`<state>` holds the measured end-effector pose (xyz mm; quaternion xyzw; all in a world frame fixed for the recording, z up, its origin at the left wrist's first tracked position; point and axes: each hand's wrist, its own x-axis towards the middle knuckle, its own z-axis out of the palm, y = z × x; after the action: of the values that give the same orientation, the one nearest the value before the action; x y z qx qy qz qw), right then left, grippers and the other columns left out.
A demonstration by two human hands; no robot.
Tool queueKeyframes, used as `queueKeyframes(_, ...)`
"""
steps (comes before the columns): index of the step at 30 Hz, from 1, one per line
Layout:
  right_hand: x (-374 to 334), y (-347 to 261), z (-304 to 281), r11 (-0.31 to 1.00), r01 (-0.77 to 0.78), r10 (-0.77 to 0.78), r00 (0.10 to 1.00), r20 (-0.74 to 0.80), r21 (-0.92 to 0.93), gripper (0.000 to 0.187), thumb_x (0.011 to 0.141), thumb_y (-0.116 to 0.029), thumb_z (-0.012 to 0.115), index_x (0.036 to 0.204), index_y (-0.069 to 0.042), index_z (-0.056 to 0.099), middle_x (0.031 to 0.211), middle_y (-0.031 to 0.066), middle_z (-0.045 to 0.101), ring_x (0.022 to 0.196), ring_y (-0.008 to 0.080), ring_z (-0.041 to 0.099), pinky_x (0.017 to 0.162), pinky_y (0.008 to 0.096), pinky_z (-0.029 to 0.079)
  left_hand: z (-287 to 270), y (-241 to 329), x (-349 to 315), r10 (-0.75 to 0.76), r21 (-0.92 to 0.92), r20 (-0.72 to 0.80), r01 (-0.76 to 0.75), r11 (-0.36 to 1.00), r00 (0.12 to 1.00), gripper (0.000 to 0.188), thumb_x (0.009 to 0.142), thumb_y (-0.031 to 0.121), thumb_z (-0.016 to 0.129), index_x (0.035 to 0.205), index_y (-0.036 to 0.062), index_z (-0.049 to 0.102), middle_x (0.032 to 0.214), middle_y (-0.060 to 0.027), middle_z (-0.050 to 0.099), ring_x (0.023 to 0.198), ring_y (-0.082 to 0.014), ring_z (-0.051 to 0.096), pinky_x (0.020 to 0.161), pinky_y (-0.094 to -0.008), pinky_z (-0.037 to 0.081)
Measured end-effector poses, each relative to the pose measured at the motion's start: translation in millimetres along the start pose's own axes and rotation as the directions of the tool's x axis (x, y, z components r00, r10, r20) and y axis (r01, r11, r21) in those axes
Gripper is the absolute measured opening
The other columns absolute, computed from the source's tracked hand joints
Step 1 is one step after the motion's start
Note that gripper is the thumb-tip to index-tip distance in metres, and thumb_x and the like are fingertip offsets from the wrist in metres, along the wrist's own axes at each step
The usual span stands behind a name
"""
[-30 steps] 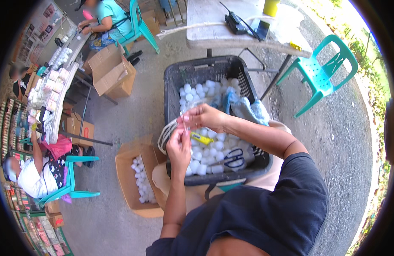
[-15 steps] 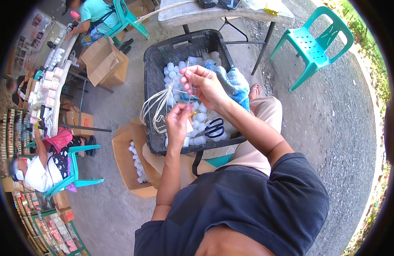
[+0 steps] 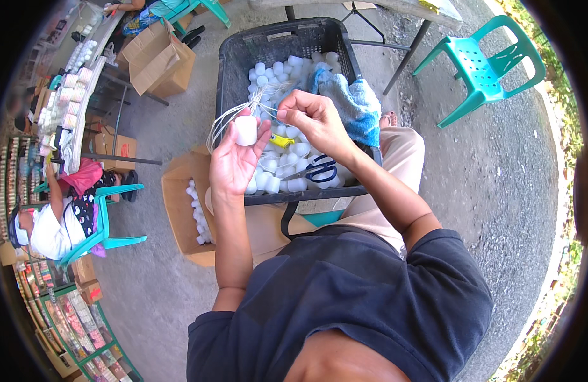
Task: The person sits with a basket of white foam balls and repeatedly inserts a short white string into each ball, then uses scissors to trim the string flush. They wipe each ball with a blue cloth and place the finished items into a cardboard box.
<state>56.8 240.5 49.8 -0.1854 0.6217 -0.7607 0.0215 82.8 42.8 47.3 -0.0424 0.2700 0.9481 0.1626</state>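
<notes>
My left hand (image 3: 233, 162), palm up, holds a short white cylinder (image 3: 245, 130) that looks like a small candle, between thumb and fingers. My right hand (image 3: 313, 121) is closed in a pinch beside it, at what looks like a thin white wick; the strand is hard to trace. Behind my left hand a bundle of white wicks (image 3: 222, 127) fans over the black crate (image 3: 222, 76). Many similar white candles (image 3: 300, 149) fill the crate below my hands. On them lie scissors with dark blue handles (image 3: 321, 169) and a small yellow object (image 3: 281, 141).
A blue-and-white towel (image 3: 348, 105) hangs over the crate's right side. A cardboard box (image 3: 179, 219) with more white pieces stands at its left. Green plastic chair (image 3: 482, 73) at right, table (image 3: 428, 11) ahead. Two people sit by a long table (image 3: 84, 121) at left.
My left hand has turned palm up and now shows a white candle. My right hand has moved slightly right and down, still pinching. The view has shifted, bringing the crate higher.
</notes>
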Motion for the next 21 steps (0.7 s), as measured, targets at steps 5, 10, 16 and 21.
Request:
queueKeyframes(5,0,-1,3,0.994,-0.033,0.048,0.987,0.15,-0.105,0.018,0.085,-0.011,0.05,0.078,0.002,0.059,0.062,0.0046,0.056,0.062,0.0065,0.051,0.058,0.0266,0.043,-4,-2,4,0.017,0.059,-0.165,-0.008,0.998,0.986,0.041,0.095,0.034,0.054,0.12,0.0016,0.051,0.119,-0.0154,0.059,0.114,-0.0298,0.055,0.095,-0.0427,0.049)
queueKeyframes(10,-7,-8,17,0.974,0.058,-0.031,0.992,0.125,-0.221,0.005,0.082,-0.003,0.058,0.078,-0.002,0.061,0.071,0.0009,0.057,0.061,0.0079,0.048,0.057,0.0215,0.038,1,-8,7,0.06,0.04,-0.273,-0.051,0.998,0.96,0.044,0.092,0.036,0.06,0.116,0.001,0.053,0.12,-0.0137,0.059,0.102,-0.0223,0.059,0.087,-0.0367,0.054)
queueKeyframes(16,-5,0,22,0.861,0.311,-0.328,0.944,0.029,-0.403,0.012,0.074,0.001,0.066,0.083,-0.006,0.068,0.084,0.0079,0.059,0.073,0.0162,0.059,0.063,0.0317,0.048,5,-9,4,0.118,0.0,-0.281,-0.123,0.992,0.952,0.041,0.094,0.032,0.057,0.115,-0.0018,0.053,0.114,-0.0139,0.059,0.104,-0.0218,0.059,0.088,-0.0328,0.055)
queueKeyframes(21,-10,-4,29,0.897,0.263,-0.306,0.95,-0.069,-0.356,0.017,0.078,0.003,0.066,0.094,-0.003,0.064,0.081,0.0046,0.062,0.072,0.011,0.057,0.065,0.0265,0.048,7,-13,0,0.176,0.08,-0.27,-0.16,0.984,0.947,0.042,0.091,0.033,0.061,0.114,-0.0014,0.053,0.113,-0.0124,0.058,0.106,-0.0226,0.058,0.093,-0.0359,0.053)
